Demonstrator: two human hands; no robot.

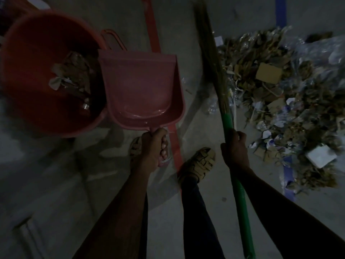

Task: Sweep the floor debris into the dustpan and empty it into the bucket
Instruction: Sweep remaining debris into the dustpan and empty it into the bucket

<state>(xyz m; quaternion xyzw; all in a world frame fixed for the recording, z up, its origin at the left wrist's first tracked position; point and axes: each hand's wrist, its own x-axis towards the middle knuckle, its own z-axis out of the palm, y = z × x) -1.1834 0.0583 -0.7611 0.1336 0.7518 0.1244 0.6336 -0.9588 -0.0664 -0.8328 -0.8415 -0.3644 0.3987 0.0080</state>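
— Where's the dustpan?

— I log the pink dustpan [140, 90] held by the left hand [152, 148], fingers [164, 146] clamped round its handle. Its pan looks bare, its far-left corner over the rim of the red bucket [28, 71] — scraps lie inside the bucket.

— And the right?

— The right hand [236, 148] grips the green-handled broom [226, 120], fingers wrapped tight. Debris pile [280, 94] on the floor [74, 184], right of the bristles. Dim light; two sandalled feet [200, 161] near.
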